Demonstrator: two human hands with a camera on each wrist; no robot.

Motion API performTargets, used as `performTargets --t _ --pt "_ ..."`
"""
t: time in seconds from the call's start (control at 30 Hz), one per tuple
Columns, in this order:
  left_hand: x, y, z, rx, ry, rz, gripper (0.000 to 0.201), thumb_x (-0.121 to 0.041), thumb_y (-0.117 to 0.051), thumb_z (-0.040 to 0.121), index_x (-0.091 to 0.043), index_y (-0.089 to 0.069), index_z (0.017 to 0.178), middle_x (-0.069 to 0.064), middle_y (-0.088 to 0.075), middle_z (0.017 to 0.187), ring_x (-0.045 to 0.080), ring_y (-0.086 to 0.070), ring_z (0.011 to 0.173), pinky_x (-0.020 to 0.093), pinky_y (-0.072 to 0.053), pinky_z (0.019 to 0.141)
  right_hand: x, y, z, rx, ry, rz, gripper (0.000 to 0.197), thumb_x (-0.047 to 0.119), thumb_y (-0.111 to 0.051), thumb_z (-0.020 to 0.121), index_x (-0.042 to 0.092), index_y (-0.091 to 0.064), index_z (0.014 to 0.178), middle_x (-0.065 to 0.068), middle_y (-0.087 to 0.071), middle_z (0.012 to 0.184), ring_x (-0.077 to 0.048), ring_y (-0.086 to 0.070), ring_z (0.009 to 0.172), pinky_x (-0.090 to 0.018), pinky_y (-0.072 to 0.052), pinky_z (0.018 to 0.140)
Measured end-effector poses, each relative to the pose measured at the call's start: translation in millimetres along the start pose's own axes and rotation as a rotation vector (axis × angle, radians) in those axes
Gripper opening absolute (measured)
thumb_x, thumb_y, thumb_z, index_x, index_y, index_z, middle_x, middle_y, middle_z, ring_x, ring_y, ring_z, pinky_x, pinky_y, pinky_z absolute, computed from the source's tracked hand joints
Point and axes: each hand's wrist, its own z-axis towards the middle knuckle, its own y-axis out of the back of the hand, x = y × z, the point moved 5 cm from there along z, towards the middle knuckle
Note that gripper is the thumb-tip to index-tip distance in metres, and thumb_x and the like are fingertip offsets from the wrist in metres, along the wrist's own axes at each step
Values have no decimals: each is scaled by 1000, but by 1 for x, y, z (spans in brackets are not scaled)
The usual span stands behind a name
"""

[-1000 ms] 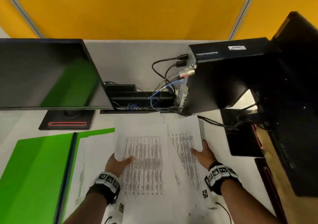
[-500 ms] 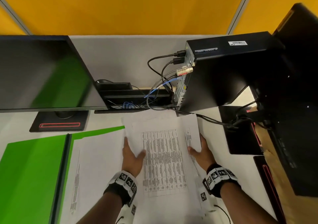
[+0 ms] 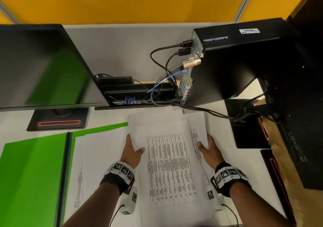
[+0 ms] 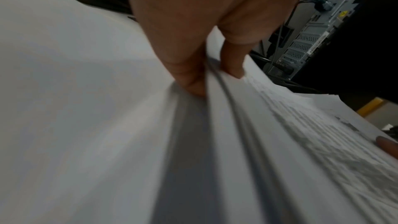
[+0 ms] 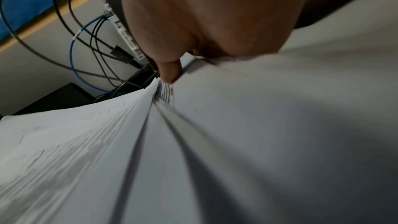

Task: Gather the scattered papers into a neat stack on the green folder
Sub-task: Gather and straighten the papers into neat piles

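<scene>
Two hands hold a loose bundle of printed papers [image 3: 167,160] by its side edges: the left hand [image 3: 131,152] pinches the left edge between thumb and fingers, and the right hand [image 3: 209,150] grips the right edge the same way. The bundle sits over the white desk [image 3: 15,120], just right of an open green folder [image 3: 33,174] with one sheet [image 3: 97,157] lying on it. A monitor [image 3: 43,66] stands behind the folder, and a black computer [image 3: 236,61] with cables [image 3: 162,80] behind the papers.

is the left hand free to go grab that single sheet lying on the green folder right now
Probably not yet. The left hand grips the left edge of the paper stack, shared with the right hand. The sheet on the green folder lies unobstructed beside it.
</scene>
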Motion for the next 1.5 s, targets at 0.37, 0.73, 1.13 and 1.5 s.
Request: performTargets --t 0.37,0.73,1.13,1.5 --pt "-28 -43 2 128 -41 -254 107 1 -66 82 -36 10 147 -11 -24 143 13 -33 132 38 -26 114 8 -3 4 81 23 -90 46 41 -47 97 28 -39 141 10 -56 127 -12 -52 117 -27 -39 99" --pt "-72 -26 66 -97 -154 38 74 -18 -64 87 -14 -22 148 4 -19 153 19 -22 141 25 -18 112 25 1 11 102 37 -142 76 48 -57 89 34 -14 150 12 -54 125 -13 -55 115 -25 -40 97" --pt "-95 -49 94 18 -294 707 44 -50 -42 91 -34 -46 132 -3 -38 132 19 -38 123 40 -36 102 53 -8 46 70 84 -116 75 36 -56 94 37 -8 151 10 -34 151 -12 -36 137 -24 -29 107" --pt "-89 -53 96 106 -403 798 45 -54 -41 90 -42 -45 133 -11 -43 132 17 -37 122 39 -33 103 73 -15 86 111 187 -392 65 49 -52 90 54 -16 143 1 -31 155 -21 -29 143 -39 -29 115"
